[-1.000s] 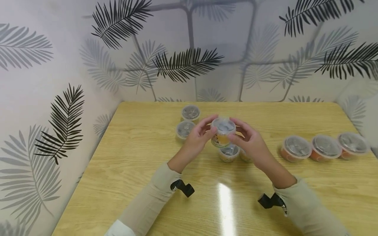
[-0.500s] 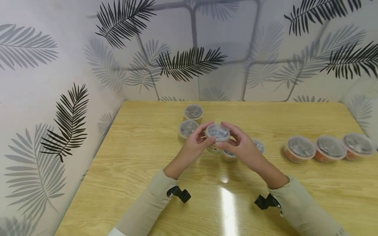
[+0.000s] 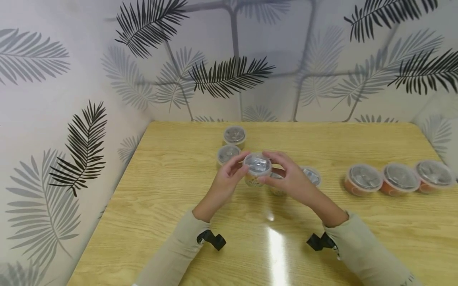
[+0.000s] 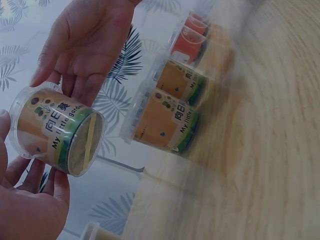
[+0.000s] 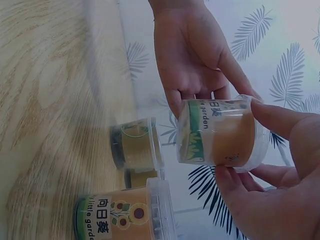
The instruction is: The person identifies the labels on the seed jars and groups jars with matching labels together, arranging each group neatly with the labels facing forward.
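Observation:
Both hands hold one clear plastic cup (image 3: 257, 163) with a transparent lid and an orange-and-green "My little garden" label. It is lifted off the table; in the left wrist view its base faces the camera. My left hand (image 3: 225, 176) grips its left side, thumb toward me. From the right, my right hand (image 3: 291, 180) grips it with thumb and fingers. Two matching cups stand on the table, one (image 3: 277, 190) partly hidden behind my right hand and another (image 3: 312, 176) just right of it. Behind my left hand are two more lidded cups (image 3: 228, 153) (image 3: 234, 135).
On the right side of the wooden table (image 3: 150, 206), three lidded cups with orange-red labels (image 3: 363, 179) (image 3: 400, 179) (image 3: 434, 176) stand in a row. A wall with a leaf pattern (image 3: 268, 95) rises behind the table and along its left side.
The held cup has moved left and slightly nearer to me, both hands travelling with it. More of the cup standing to the right of my right hand has come into view.

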The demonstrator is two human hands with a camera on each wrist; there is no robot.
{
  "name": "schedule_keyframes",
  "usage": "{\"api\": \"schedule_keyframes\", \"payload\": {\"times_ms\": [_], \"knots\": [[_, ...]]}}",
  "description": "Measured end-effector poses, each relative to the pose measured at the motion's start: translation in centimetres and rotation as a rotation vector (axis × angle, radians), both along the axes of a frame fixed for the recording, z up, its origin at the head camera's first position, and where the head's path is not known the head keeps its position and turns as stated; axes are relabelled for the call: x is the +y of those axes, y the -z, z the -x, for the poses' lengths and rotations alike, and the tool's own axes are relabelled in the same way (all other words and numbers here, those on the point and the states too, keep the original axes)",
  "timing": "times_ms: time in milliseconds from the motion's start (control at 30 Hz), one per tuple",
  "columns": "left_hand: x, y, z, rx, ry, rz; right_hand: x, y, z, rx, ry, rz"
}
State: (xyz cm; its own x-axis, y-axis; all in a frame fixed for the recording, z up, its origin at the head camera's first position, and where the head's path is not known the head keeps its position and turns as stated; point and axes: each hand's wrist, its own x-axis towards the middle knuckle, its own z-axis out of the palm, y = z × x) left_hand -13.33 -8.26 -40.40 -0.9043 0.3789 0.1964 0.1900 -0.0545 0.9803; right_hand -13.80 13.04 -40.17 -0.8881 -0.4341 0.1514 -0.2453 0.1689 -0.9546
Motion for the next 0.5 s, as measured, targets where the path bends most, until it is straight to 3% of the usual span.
{"api": "schedule_keyframes", "payload": {"times_ms": [200, 500], "knots": [[-0.4, 0.5, -0.3, -0.022, -0.017, 0.029, -0.6, 0.4, 0.3, 0.045, -0.002, -0.136], [-0.8, 1.4, -0.6, -0.083, -0.032, 0.064, -1.2, 0.4, 0.7, 0.075, -0.016, -0.254]]}}
